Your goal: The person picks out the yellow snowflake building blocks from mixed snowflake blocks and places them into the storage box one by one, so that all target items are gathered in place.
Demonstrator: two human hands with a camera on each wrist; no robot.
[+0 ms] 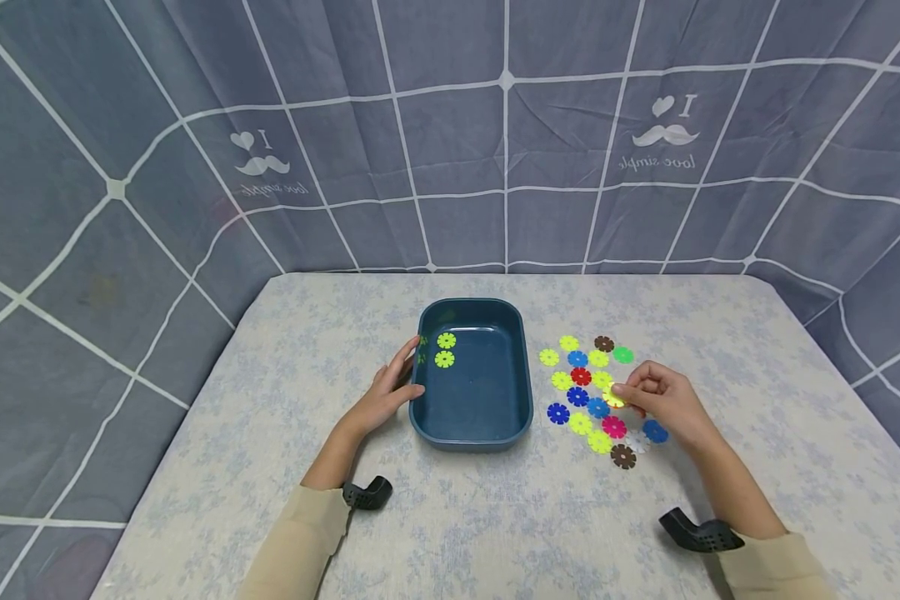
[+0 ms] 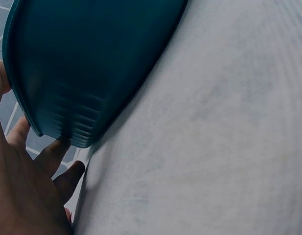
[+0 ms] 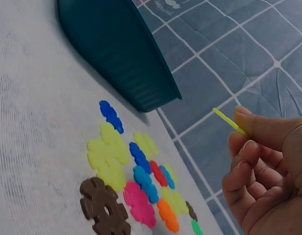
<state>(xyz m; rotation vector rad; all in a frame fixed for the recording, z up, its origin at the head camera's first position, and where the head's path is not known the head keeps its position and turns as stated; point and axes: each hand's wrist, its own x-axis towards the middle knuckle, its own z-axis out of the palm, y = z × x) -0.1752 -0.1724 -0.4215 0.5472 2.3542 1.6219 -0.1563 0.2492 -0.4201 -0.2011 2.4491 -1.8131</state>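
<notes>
My right hand (image 1: 662,400) pinches a yellow notched flower-shaped plastic disc (image 3: 228,121) between thumb and index finger. In the right wrist view the disc is nearly edge-on, lifted above the loose pieces, and the other fingers are curled. My left hand (image 1: 385,392) holds the left side of a dark blue-green plastic bin (image 1: 471,442), thumb over the rim and fingers against the outer wall. The left wrist view shows fingertips (image 2: 58,147) touching that wall. Two yellow discs (image 1: 446,350) lie inside, near the bin's left wall.
Several loose discs lie right of the bin, including a pink disc (image 1: 613,427), a red disc (image 1: 581,377), a green disc (image 1: 623,355) and a brown disc (image 1: 623,456). A pale patterned cloth covers the table (image 1: 495,533). A grey-blue gridded curtain (image 1: 450,150) hangs behind.
</notes>
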